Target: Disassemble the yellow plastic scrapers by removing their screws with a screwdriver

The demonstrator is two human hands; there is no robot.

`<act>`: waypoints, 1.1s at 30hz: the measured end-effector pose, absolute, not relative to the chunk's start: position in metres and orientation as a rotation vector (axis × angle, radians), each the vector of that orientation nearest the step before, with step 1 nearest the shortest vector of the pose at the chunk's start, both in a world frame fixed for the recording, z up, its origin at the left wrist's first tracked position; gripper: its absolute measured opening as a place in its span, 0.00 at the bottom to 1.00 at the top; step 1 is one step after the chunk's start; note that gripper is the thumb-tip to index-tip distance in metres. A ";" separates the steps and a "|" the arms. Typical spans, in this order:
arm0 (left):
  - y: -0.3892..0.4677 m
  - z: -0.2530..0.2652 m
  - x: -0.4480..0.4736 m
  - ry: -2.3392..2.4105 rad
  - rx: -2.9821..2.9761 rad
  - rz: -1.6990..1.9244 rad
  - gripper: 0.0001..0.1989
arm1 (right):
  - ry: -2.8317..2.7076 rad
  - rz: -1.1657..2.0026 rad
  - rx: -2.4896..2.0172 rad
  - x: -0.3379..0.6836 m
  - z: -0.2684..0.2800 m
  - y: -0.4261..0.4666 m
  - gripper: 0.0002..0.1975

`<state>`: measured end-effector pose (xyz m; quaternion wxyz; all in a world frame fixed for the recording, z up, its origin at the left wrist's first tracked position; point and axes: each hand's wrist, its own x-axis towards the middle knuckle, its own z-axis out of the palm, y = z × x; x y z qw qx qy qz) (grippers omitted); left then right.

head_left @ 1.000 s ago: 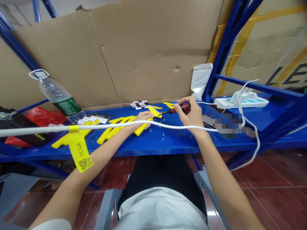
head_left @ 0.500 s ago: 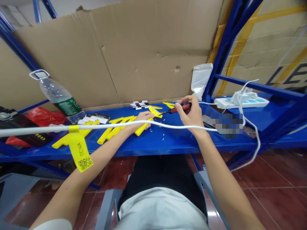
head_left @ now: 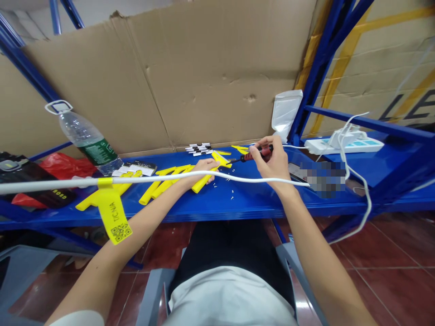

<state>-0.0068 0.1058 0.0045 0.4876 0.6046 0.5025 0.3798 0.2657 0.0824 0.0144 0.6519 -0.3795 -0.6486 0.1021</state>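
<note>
The left hand (head_left: 206, 166) gripped a yellow part (head_left: 203, 183) at the bench (head_left: 254, 199), likely steadying it; the right hand (head_left: 274, 165) gripped a screwdriver (head_left: 248, 156), tip at the part; screws (head_left: 232, 192) lay near, presumably handy.

On your left, a clear bottle with a green label (head_left: 97, 147) stands near the back edge of the blue shelf (head_left: 254, 201), with a red plastic bag (head_left: 64, 165) towards the left end. Brown cardboard (head_left: 210, 77) rises along the back edge; near the back right corner you have a whitish pouch (head_left: 285, 111) and, beyond it, a white power strip (head_left: 369, 145).
</note>
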 end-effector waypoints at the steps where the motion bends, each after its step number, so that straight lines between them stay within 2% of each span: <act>1: 0.106 0.004 -0.007 1.218 1.476 0.920 0.10 | -1.477 0.225 -0.859 0.266 0.015 0.082 0.11; 8: 0.109 0.000 -0.009 1.225 1.492 0.895 0.11 | -1.543 0.149 -0.883 0.273 0.020 0.078 0.04; 11: 0.108 0.000 -0.010 1.226 1.499 0.893 0.11 | -1.574 0.176 -0.886 0.276 0.021 0.077 0.08; 22: 0.104 0.002 -0.008 1.201 1.496 0.913 0.12 | -1.634 0.310 -0.838 0.275 0.030 0.064 0.06; 26: 0.100 0.006 -0.005 1.205 1.473 0.931 0.13 | -1.635 0.359 -0.811 0.274 0.028 0.065 0.11; 33: 0.102 0.014 -0.001 1.246 1.407 0.873 0.13 | -1.580 0.295 -0.829 0.272 0.027 0.068 0.06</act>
